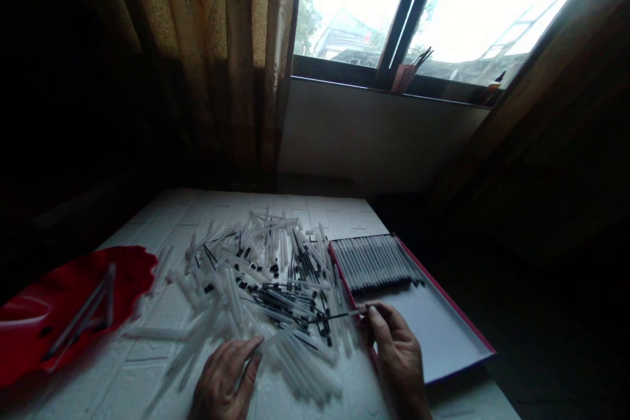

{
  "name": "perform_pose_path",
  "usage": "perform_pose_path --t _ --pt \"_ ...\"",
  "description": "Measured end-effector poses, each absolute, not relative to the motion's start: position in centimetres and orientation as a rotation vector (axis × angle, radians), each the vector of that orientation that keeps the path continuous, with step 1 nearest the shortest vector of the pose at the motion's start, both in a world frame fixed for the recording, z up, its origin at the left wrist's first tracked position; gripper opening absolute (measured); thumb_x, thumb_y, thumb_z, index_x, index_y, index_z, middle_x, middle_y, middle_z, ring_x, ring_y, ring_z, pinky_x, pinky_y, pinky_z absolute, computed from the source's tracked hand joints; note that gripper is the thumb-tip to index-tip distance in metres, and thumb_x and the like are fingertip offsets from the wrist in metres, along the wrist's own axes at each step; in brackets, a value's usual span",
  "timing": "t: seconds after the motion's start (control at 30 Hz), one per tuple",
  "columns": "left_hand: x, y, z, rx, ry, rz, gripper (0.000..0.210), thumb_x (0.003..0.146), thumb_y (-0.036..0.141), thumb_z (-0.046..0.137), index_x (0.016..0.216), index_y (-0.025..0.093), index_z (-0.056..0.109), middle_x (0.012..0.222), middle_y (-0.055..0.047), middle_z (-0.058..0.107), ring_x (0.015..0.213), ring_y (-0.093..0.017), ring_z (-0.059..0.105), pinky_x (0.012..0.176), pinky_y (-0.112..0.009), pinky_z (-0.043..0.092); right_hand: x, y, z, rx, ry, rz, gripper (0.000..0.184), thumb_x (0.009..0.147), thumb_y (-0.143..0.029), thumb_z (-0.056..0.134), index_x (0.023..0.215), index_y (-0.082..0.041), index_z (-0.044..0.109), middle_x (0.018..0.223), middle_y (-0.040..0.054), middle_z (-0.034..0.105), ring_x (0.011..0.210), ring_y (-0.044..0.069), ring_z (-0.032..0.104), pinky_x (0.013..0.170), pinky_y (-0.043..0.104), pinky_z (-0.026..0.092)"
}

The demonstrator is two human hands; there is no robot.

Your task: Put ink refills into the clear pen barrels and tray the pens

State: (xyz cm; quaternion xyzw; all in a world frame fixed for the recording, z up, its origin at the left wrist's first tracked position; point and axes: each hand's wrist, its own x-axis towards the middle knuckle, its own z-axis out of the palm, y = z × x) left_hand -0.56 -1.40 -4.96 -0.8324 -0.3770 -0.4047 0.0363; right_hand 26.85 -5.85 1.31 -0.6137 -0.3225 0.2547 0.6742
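Observation:
My left hand [224, 377] is closed at the table's front, with thumb and forefinger around a clear pen barrel [278, 337] pointing up to the right. My right hand [398, 351] pinches a thin pen refill [339, 316] by its right end. The refill's dark tip points left, near the far end of the barrel; whether they touch I cannot tell. Between and beyond my hands lies a loose pile of clear barrels [300, 374], dark refills [280, 305] and small black caps or plugs [274, 269].
Right of the pile is a shallow red-edged box [445, 348] with a row of pens [377, 262] along its far side. A red bag or cloth [29, 302] holding a few pens is at the left. A curtain [216, 65] and window [354, 6] stand behind the white table [132, 367].

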Motion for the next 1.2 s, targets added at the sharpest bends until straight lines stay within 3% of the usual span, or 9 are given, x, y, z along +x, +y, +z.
perform_pose_path --t 0.37,0.7,1.2 --pt "-0.4 -1.6 -4.4 -2.555 -1.135 -1.246 0.023 0.099 0.031 0.047 0.113 0.023 0.063 0.089 -0.003 0.077 0.081 -0.018 0.073 0.078 -0.028 0.057 26.1 -5.8 1.2 -1.328 -0.718 0.650 0.031 0.081 -0.049 0.069 0.085 -0.018 0.069 0.063 -0.0005 0.062 0.055 0.013 0.052 0.048 0.020 0.041" --pt "-0.3 -1.8 -4.0 -2.574 -1.148 -1.255 0.022 0.099 0.030 0.046 0.112 0.023 0.063 0.091 -0.002 0.077 0.084 -0.018 0.073 0.080 -0.028 0.057 26.2 -5.6 0.8 -1.281 -0.654 0.735 0.034 0.076 -0.050 0.073 0.084 -0.017 0.069 0.077 0.0044 0.069 0.055 0.013 0.056 0.045 0.020 0.041" --pt "-0.1 -1.8 -3.7 -2.537 -1.132 -1.237 0.025 0.100 0.035 0.044 0.104 0.025 0.067 0.085 -0.001 0.078 0.080 -0.018 0.074 0.076 -0.029 0.057 25.9 -5.0 1.2 -1.251 -0.604 0.809 0.038 0.069 -0.052 0.078 0.079 -0.016 0.068 0.071 0.0026 0.067 0.051 0.011 0.055 0.041 0.018 0.039"
